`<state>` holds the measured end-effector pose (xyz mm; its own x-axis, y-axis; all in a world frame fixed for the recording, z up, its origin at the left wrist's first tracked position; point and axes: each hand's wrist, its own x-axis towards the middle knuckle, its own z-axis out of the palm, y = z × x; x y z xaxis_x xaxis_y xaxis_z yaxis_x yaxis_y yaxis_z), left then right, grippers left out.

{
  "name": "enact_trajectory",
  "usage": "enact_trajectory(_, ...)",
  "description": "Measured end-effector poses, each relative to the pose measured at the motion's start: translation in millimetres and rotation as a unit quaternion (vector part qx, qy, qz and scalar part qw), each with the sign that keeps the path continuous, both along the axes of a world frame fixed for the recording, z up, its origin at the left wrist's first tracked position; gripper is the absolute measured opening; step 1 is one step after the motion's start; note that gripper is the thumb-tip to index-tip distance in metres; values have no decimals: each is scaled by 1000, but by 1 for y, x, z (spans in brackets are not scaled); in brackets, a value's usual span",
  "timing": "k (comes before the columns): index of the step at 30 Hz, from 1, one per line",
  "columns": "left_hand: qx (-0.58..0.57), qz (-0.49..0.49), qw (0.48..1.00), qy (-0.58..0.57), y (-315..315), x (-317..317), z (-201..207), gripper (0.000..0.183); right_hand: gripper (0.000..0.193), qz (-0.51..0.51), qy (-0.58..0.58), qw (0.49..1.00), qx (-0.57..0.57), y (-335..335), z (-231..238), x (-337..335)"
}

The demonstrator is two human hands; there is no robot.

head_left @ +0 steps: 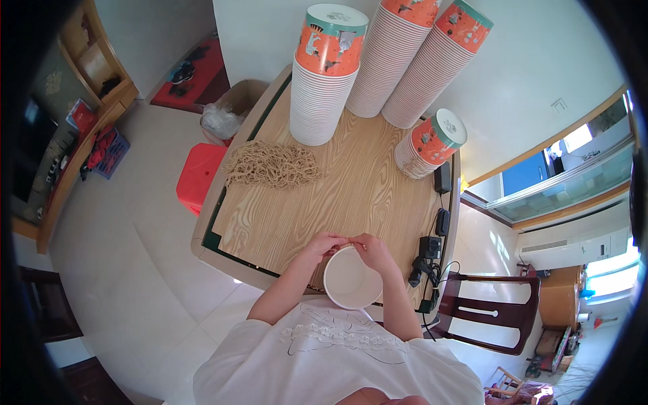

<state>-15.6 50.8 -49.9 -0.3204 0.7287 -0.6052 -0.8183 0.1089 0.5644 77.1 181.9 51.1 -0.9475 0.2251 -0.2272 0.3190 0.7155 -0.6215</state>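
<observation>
An open white paper bucket (352, 278) is at the near table edge, against my shirt, its mouth facing up. At its far rim my left hand (327, 244) and my right hand (371, 251) meet, fingertips pinched together. My right fingers press on the rim. Whatever thin thing lies between the left fingertips is too small to make out. Farther left on the table lies a heap of tan twine (273, 166). A short stack of orange and green paper buckets (432, 140) stands upside down at the right, with tan strands around its lower part.
Three tall stacks of the same buckets, the nearest one (322, 81) included, stand at the table's far side. Black power adapters and cables (430, 248) line the right edge. A dark wooden chair (489, 312) is at the right, a red stool (200, 177) at the left.
</observation>
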Motion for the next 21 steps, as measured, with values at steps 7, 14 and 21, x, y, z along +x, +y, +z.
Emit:
enact_trajectory(7, -102, 11, 943, 318, 6, 10, -7, 11, 22, -53, -26, 993, -104, 9, -17, -6)
enact_trajectory(14, -111, -1, 878, 465, 10, 10, 9, 11, 20, -69, -42, 979, -187, 27, -52, -14)
enact_trajectory(21, -8, 70, 939, 336, 7, 7, -7, 8, 30, -71, -93, 954, -277, 19, -34, -22)
